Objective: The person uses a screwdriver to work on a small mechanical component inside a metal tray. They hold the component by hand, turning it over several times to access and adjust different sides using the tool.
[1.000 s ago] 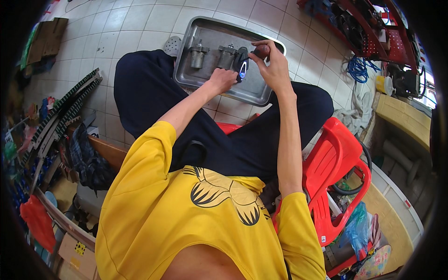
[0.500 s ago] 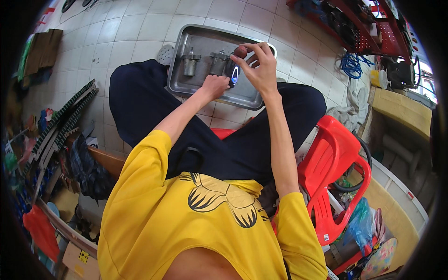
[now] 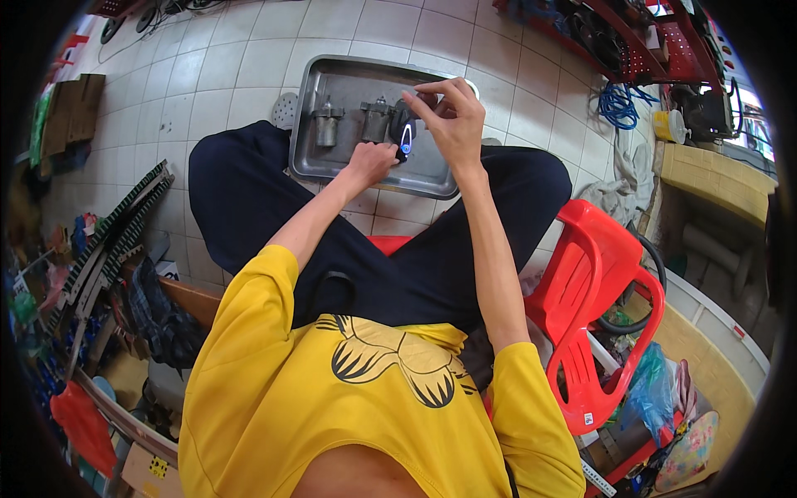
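A rectangular metal tray (image 3: 300, 149) lies on the floor between my knees. Two cylindrical, motor-like metal parts stand in it: one at the left (image 3: 327, 126), the other near the middle (image 3: 375, 122). My left hand (image 3: 372, 163) is closed at the tray's near side, below the middle part, around a small dark object with a bright white-and-blue loop (image 3: 407, 139). Over the tray's right half, my right hand (image 3: 455, 116) pinches a small reddish-brown round piece (image 3: 427, 99) between thumb and fingers, which partly cover it. A dark shape behind the loop is hard to make out.
A red plastic chair (image 3: 594, 290) stands close by my right side. Farther right are a blue cable coil (image 3: 623, 106) and a red rack (image 3: 677, 50). Clutter and a dark plastic bag (image 3: 158, 315) lie to my left. White floor tiles (image 3: 324, 25) stretch beyond the tray.
The whole view has shifted slightly. My right hand has turned and lowered a little, so its fingers hide more of the round piece. My left hand keeps its grip.
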`<action>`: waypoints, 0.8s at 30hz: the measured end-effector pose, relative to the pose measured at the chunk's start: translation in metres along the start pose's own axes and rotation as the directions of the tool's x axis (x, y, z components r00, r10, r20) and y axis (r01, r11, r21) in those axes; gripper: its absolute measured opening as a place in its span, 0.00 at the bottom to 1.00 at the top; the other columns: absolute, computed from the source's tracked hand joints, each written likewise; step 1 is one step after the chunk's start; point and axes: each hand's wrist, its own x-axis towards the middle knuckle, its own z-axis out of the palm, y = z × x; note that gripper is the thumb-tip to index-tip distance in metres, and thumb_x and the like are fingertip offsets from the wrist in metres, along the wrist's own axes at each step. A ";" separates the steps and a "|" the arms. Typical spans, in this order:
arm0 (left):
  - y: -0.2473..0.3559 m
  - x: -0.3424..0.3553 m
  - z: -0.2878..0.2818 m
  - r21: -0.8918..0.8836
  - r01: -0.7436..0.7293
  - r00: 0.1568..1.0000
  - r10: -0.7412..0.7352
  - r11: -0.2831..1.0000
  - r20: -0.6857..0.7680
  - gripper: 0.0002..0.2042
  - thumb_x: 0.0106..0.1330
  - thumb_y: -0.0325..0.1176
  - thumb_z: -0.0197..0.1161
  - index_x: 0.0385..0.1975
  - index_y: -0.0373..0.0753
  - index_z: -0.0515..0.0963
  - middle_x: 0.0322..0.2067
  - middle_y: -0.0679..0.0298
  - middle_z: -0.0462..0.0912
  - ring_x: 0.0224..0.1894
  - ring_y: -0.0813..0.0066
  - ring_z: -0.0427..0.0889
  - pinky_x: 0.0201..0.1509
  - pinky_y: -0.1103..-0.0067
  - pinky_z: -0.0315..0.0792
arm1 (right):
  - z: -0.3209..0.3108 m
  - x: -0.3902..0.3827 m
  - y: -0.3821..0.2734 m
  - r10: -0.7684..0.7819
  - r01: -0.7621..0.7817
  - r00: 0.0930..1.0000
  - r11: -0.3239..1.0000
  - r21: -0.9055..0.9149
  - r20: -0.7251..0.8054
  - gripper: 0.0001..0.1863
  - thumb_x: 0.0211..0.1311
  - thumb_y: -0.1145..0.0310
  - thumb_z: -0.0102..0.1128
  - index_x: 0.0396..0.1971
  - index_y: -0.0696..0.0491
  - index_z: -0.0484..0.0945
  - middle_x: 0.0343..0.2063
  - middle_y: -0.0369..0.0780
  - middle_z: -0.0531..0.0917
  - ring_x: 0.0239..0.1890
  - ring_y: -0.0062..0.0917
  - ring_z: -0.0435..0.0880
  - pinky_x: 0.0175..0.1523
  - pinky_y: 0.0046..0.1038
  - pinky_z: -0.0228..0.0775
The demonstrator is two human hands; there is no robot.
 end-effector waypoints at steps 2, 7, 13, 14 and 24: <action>-0.002 -0.001 0.000 0.009 0.003 1.000 -0.003 1.000 -0.002 0.12 0.70 0.43 0.65 0.39 0.41 0.80 0.32 0.59 0.88 0.34 0.57 0.90 0.35 0.63 0.81 | -0.003 0.002 -0.001 -0.028 0.029 0.999 0.999 -0.023 0.027 0.09 0.58 0.69 0.78 0.37 0.54 0.89 0.32 0.35 0.82 0.22 0.13 0.81 0.28 0.17 0.71; -0.001 0.000 0.001 0.014 0.007 1.000 -0.007 1.000 0.007 0.12 0.71 0.45 0.64 0.40 0.42 0.81 0.32 0.60 0.88 0.35 0.58 0.90 0.36 0.64 0.82 | -0.008 0.007 0.003 0.014 -0.016 0.999 0.998 0.063 0.035 0.08 0.61 0.72 0.75 0.39 0.55 0.89 0.33 0.35 0.83 0.22 0.12 0.80 0.29 0.16 0.72; -0.004 0.007 -0.009 -0.033 0.028 0.990 -0.023 0.999 0.139 0.14 0.71 0.46 0.63 0.44 0.41 0.81 0.36 0.53 0.88 0.39 0.49 0.89 0.40 0.58 0.82 | -0.004 0.009 0.005 -0.102 0.103 0.995 0.994 0.038 -0.020 0.07 0.61 0.73 0.75 0.39 0.54 0.90 0.33 0.34 0.84 0.21 0.12 0.76 0.31 0.17 0.73; -0.002 0.010 -0.013 -0.034 0.038 0.984 -0.032 0.999 0.177 0.15 0.71 0.46 0.63 0.44 0.41 0.81 0.37 0.52 0.88 0.40 0.48 0.89 0.41 0.57 0.82 | -0.004 0.009 0.006 -0.091 0.091 0.996 0.995 0.037 -0.016 0.08 0.61 0.73 0.75 0.39 0.53 0.90 0.32 0.34 0.84 0.21 0.12 0.76 0.31 0.17 0.73; -0.004 0.023 -0.023 -0.035 0.071 0.961 -0.059 0.997 0.269 0.18 0.64 0.49 0.71 0.37 0.38 0.84 0.35 0.49 0.88 0.40 0.47 0.89 0.45 0.57 0.82 | -0.001 0.013 0.001 -0.032 0.032 0.999 0.999 0.007 0.006 0.10 0.59 0.73 0.75 0.42 0.52 0.89 0.34 0.35 0.87 0.22 0.12 0.77 0.31 0.19 0.70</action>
